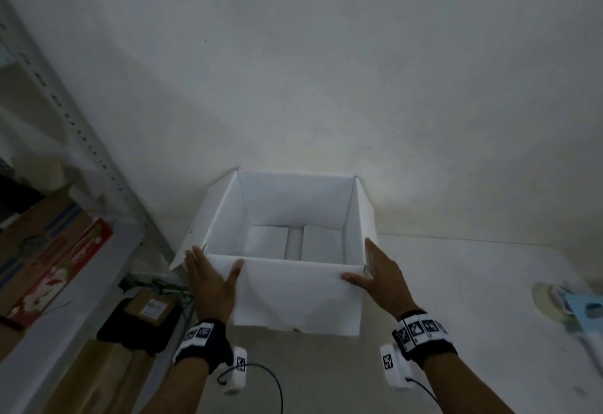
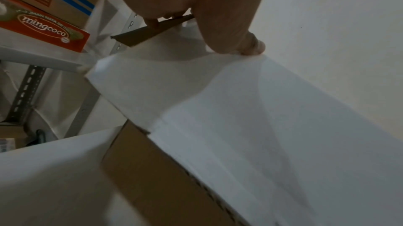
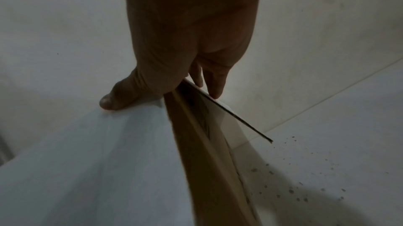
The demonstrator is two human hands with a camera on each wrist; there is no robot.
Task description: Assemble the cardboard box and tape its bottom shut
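Note:
A white cardboard box [image 1: 293, 205] stands upright with its top open, against the wall. Inside, two bottom flaps [image 1: 266, 240] lie folded in with a gap between them. The near top flap [image 1: 293, 296] hangs outward toward me. My left hand [image 1: 217, 262] straddles the near left corner, fingers straight on the left side flap [image 1: 199, 218], thumb on the near flap. My right hand [image 1: 362, 263] straddles the near right corner the same way. In the wrist views, the left hand [image 2: 205, 35] and right hand [image 3: 161, 92] each rest a thumb on the white flap [image 2: 261, 126] [image 3: 98, 160].
A metal shelf rack [image 1: 81, 283] stands close on the left, carrying a red carton [image 1: 62, 270] and brown boxes. A tape roll with a pale blue dispenser [image 1: 554, 302] lies on the floor at the right. A dark bag with a small parcel [image 1: 143, 312] sits under the shelf.

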